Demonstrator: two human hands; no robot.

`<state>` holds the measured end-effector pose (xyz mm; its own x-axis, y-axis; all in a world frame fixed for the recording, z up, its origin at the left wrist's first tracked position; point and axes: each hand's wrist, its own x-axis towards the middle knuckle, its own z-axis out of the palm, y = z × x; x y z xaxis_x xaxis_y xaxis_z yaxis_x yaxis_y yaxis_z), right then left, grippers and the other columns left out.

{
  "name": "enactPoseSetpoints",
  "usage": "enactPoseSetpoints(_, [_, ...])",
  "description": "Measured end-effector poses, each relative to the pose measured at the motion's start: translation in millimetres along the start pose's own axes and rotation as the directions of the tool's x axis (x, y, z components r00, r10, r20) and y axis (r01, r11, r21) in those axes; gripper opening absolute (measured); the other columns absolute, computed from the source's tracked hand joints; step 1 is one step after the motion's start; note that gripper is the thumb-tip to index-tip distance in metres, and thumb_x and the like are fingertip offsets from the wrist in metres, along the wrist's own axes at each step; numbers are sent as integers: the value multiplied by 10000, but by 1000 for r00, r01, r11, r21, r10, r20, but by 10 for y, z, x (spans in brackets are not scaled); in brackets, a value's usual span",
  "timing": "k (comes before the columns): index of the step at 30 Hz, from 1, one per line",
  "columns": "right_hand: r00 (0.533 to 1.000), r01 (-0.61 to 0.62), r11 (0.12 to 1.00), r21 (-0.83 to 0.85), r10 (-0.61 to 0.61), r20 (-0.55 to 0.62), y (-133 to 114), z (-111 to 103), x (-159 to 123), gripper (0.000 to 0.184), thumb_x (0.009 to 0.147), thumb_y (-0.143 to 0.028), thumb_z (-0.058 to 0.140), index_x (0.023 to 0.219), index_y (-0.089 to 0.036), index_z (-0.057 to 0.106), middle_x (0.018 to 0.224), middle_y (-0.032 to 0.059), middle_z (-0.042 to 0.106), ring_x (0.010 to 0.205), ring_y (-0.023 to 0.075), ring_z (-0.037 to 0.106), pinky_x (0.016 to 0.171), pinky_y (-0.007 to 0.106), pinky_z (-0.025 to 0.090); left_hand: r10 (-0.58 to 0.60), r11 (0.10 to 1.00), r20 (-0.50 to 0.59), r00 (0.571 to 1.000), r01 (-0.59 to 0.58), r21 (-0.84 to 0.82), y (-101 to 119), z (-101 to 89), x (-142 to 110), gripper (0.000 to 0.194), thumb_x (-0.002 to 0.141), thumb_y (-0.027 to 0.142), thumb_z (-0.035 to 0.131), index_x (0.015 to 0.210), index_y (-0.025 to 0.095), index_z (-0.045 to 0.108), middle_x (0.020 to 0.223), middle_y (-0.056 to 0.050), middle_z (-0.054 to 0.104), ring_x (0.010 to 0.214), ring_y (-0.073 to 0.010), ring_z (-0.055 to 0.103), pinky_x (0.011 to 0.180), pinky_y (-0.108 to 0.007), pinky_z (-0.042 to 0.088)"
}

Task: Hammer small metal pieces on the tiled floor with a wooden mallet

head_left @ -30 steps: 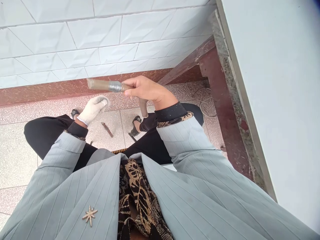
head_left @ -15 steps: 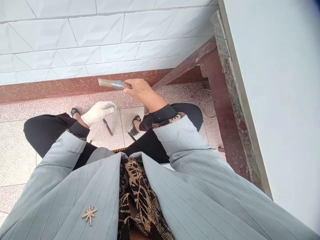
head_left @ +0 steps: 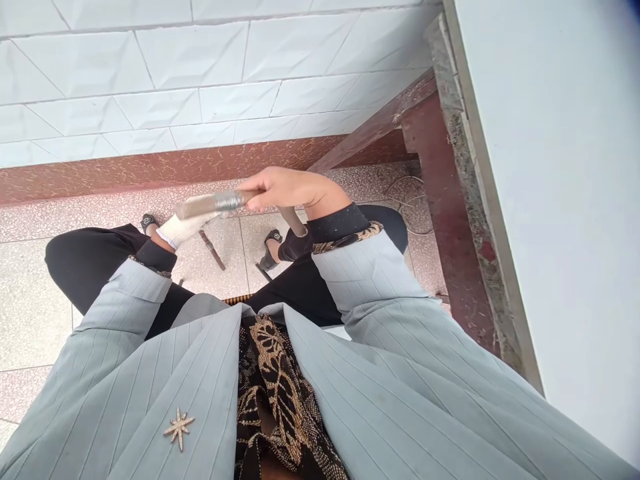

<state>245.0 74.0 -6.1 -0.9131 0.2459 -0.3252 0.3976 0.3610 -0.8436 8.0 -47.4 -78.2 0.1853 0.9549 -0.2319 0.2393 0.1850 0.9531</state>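
Observation:
My bare right hand (head_left: 287, 189) is closed round a brownish tool (head_left: 210, 203) with a silver wire wrapping near the grip. The tool points left, and a second part of it sticks out below the hand (head_left: 293, 221). My left hand (head_left: 183, 227) wears a white glove and sits just under the tool's left end, which partly hides it; its fingers look curled. A small dark rod (head_left: 211, 248) lies on the floor tiles between my feet. I sit with knees apart in black trousers and a grey striped jacket.
A white tiled wall (head_left: 200, 73) with a red skirting strip (head_left: 125, 170) runs across ahead. At the right rise a dark red step (head_left: 440, 200) and a pale wall (head_left: 560, 167). Thin wire (head_left: 405, 200) lies on the floor by my right knee. My sandalled feet (head_left: 273, 243) rest on the tiles.
My right hand has swung the tool down and toward me, so it now crosses over the gloved left hand. The left hand has stayed at about the same spot.

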Motion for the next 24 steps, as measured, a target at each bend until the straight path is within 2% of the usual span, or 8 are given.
enactPoseSetpoints(2, [957, 8, 995, 97, 20, -288, 29, -49, -41, 251, 1040, -360, 683, 1139, -137, 740, 843, 23, 640, 761, 128, 523, 724, 247, 425, 37, 996, -5, 999, -37, -82, 8, 1, 5, 134, 949, 285, 642, 924, 174, 713, 707, 7, 577, 587, -110, 465, 585, -255, 376])
enactPoseSetpoints(4, [894, -34, 987, 155, 99, -438, 62, -54, -30, 219, 1042, -359, 676, 1089, -149, 716, 819, 33, 613, 739, 136, 504, 701, 259, 437, 87, 992, 24, 996, -85, -89, 35, 1, 1, 149, 946, 290, 642, 905, 169, 718, 691, 14, 547, 584, -103, 439, 574, -253, 340])
enactPoseSetpoints(7, [840, -175, 977, 118, 211, -499, 105, -11, 54, 168, 1024, -319, 680, 1028, -153, 700, 786, 31, 570, 736, 147, 497, 700, 276, 435, 99, 995, 57, 993, -97, -38, 87, 16, -15, 177, 938, 307, 626, 889, 166, 723, 666, 24, 520, 580, -106, 416, 573, -262, 320])
enactPoseSetpoints(11, [810, -392, 913, -108, 287, -512, 88, 52, 158, 183, 1014, -280, 666, 1083, -128, 738, 861, 54, 614, 835, 180, 556, 792, 310, 437, 73, 988, 63, 995, -81, 134, 115, 48, -29, 183, 900, 310, 609, 895, 168, 723, 761, -1, 623, 648, -124, 490, 638, -282, 386])
enactPoseSetpoints(15, [808, -535, 778, -331, 356, -469, -8, 124, 192, 283, 1040, -281, 634, 1244, -138, 770, 1082, 118, 720, 1028, 250, 645, 896, 340, 445, 64, 958, 64, 996, -79, 275, 106, 72, -27, 207, 903, 338, 590, 909, 174, 716, 808, -8, 663, 731, -150, 561, 716, -306, 428])
enactPoseSetpoints(19, [837, -547, 667, -505, 426, -344, -89, 198, 208, 321, 1060, -265, 621, 1317, -156, 781, 1246, 155, 746, 1121, 284, 676, 893, 340, 441, 12, 923, 80, 997, -42, 382, 146, 68, -25, 183, 906, 304, 574, 881, 176, 703, 774, 1, 647, 725, -156, 574, 732, -318, 433])
enactPoseSetpoints(22, [865, -456, 664, -592, 487, -120, -104, 202, 216, 264, 1023, -230, 669, 1224, -147, 818, 1143, 138, 768, 1014, 252, 676, 816, 327, 412, -13, 903, 96, 995, -29, 428, 165, 41, -18, 177, 899, 285, 581, 865, 176, 717, 764, -1, 660, 746, -168, 598, 751, -324, 449])
enactPoseSetpoints(24, [870, -346, 752, -562, 481, 109, -78, 161, 198, 228, 994, -203, 687, 1160, -135, 826, 994, 92, 759, 892, 205, 646, 774, 311, 388, -4, 907, 110, 994, -42, 419, 143, 18, -12, 175, 894, 285, 589, 860, 177, 723, 777, -4, 676, 764, -171, 606, 759, -318, 456])
